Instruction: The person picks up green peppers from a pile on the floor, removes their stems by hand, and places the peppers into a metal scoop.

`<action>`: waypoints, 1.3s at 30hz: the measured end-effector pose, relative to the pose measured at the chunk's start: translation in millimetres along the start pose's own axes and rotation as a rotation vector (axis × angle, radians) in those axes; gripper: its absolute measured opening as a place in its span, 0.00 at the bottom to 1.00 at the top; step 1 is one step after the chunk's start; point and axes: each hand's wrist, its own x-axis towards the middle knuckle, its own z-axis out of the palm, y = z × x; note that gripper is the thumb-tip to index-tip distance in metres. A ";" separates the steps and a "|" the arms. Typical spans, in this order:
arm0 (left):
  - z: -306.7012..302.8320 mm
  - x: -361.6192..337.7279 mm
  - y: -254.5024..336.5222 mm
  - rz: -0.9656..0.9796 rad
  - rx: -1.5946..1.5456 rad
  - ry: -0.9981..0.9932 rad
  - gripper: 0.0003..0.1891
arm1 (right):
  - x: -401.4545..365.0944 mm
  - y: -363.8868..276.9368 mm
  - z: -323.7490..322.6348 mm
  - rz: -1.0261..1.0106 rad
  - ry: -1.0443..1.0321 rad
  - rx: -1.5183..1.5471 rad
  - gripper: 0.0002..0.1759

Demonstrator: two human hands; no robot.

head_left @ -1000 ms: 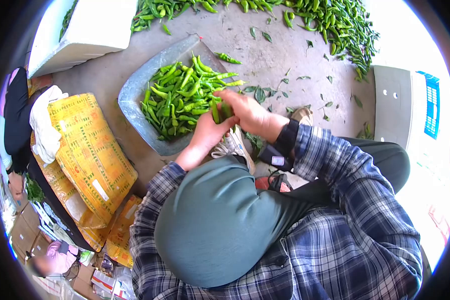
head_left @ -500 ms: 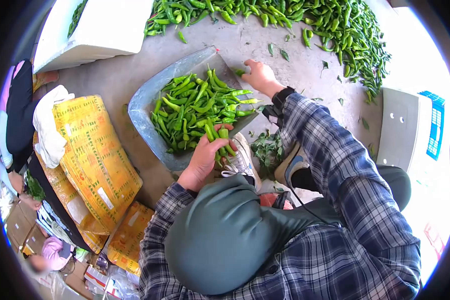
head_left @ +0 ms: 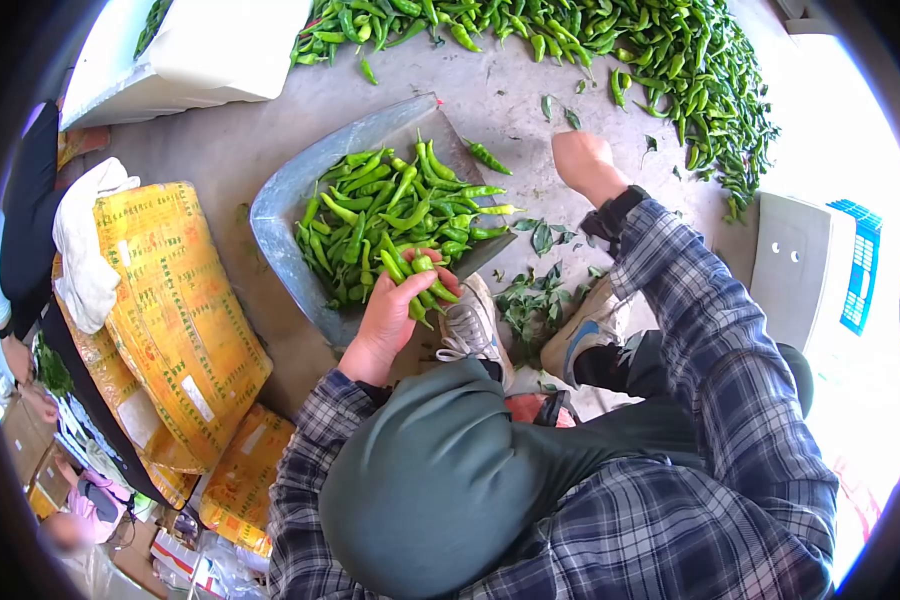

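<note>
My left hand (head_left: 388,318) is closed round several green chili peppers (head_left: 432,283), above the near side of a grey metal scoop (head_left: 288,190). A heap of green chili peppers (head_left: 370,215) fills much of the scoop. My right hand (head_left: 584,165) is over the floor to the right of the scoop, back of the hand up; its fingers are curled under or hidden from me. A single green chili pepper (head_left: 488,157) lies at the scoop's right edge, apart from the right hand.
A large pile of green chili peppers (head_left: 700,90) spreads along the far floor. Loose leaves (head_left: 530,300) lie between my shoes (head_left: 473,325). White foam box (head_left: 210,60) stands far left, yellow-taped cartons (head_left: 185,320) left, a grey crate (head_left: 790,255) right. Other people are at the left edge.
My right hand has moved right, away from the scoop, leaving a chili pepper at its edge. My left hand has shifted slightly left and still holds its chili peppers.
</note>
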 end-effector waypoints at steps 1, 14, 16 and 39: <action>0.0 -1.0 -1.3 0.003 0.005 0.003 0.15 | 0.5 -3.9 1.4 -0.002 0.004 0.004 0.07; -2.3 -0.4 -3.3 0.052 -0.003 0.078 0.16 | -14.4 -97.4 -33.2 -0.204 0.037 0.640 0.15; 1.0 2.8 -1.1 0.039 -0.010 0.096 0.17 | -53.0 -116.5 -52.5 -0.397 -0.007 0.833 0.15; 57.7 -70.7 28.6 0.495 0.805 0.037 0.12 | -170.0 -120.3 -95.4 -0.538 -0.410 1.535 0.38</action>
